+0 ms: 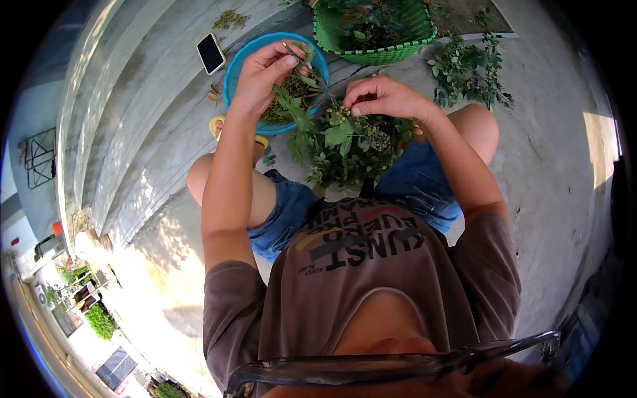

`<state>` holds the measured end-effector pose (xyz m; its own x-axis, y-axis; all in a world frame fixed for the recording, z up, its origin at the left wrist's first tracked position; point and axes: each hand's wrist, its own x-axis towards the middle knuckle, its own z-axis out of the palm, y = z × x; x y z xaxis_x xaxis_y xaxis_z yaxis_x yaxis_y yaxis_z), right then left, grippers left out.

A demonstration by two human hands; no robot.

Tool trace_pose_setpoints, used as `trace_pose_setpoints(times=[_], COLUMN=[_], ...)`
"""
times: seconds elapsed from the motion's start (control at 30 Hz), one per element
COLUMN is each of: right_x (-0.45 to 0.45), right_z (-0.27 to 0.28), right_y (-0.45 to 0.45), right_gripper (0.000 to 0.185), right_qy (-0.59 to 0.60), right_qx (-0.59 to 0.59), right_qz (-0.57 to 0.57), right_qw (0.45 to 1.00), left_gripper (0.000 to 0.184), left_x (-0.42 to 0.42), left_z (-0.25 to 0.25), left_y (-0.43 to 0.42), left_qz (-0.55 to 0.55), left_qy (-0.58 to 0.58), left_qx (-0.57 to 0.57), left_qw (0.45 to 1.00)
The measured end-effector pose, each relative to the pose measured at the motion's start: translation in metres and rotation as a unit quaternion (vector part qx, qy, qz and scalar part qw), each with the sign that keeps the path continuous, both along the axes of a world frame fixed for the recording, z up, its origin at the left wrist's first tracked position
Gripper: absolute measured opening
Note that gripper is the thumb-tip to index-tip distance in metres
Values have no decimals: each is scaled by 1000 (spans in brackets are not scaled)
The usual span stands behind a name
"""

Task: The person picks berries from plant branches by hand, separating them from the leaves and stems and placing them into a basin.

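Note:
My left hand (264,74) is closed around a thin leafy stem (306,81), held above a blue basin (229,85). Small greenish-brown pickings (275,114) lie inside that basin. With thumb and fingers pinched together, my right hand (381,98) grips a cluster of small green berries (340,114) at the top of a leafy heap. The heap of cut branches (345,149) rests between my legs, with another berry cluster showing among its leaves. Some fingertips of both hands are partly hidden by the foliage.
A green woven basket (391,52) holding leafy branches stands beyond my right hand. More cut branches (468,69) lie on the concrete to the right. A phone (211,53) lies on the steps (149,99) left of the basin, near a small pile of pickings (231,18).

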<state>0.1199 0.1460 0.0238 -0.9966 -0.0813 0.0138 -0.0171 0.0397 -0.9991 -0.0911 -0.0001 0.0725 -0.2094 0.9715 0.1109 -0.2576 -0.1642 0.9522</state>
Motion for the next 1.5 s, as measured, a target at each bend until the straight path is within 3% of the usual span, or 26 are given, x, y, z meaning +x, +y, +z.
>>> trace_pose_setpoints(times=[0.47,0.57,0.63,0.7,0.73,0.8,0.87,0.93,0.97,1.0,1.07,1.13,1.2,1.23,1.5], right_x=[17,27,33,39,41,42,43,42,40,38,33,28,20,15,-20], right_z=[0,-6,-6,-2,-1,0,5,10,15,20,29,37,47,51,64], right_y=[3,8,11,13,15,21,27,28,28,27,26,24,20,18,19], right_gripper=[14,11,10,7,7,7,7,8,8,8,9,10,10,10,9], right_qy=[-26,-34,-43,-52,-51,-16,2,19,19,38,57,36,38,39,78], right_qx=[-111,-123,-130,-132,-126,-146,-138,-120,-117,-94,-70,-9,35,77,170], right_qz=[-13,-45,-72,-180,-182,-256,-260,-283,-281,-286,-284,-293,-285,-282,-242], right_qw=[993,991,988,973,974,955,956,951,952,953,955,956,957,955,952], left_gripper=[13,14,14,13,13,13,19,21,24,24,27,27,28,28,27], left_x=[18,25,31,35,38,46,48,54,55,56,61,65,70,73,60], left_z=[-10,-13,-11,-10,-9,-5,2,14,7,2,-6,3,3,6,3], left_y=[24,32,32,28,26,21,15,13,11,12,18,23,28,29,29], left_qz=[61,126,230,249,269,248,-57,-252,-282,-278,-62,-4,58,74,132], left_qy=[-1,33,74,115,158,169,210,307,372,372,448,400,146,88,44], left_qx=[-30,-22,-5,2,4,24,-119,-223,-217,-215,-111,-136,-73,-76,-49], left_qw=[998,991,970,962,950,954,969,891,858,859,885,906,985,991,989])
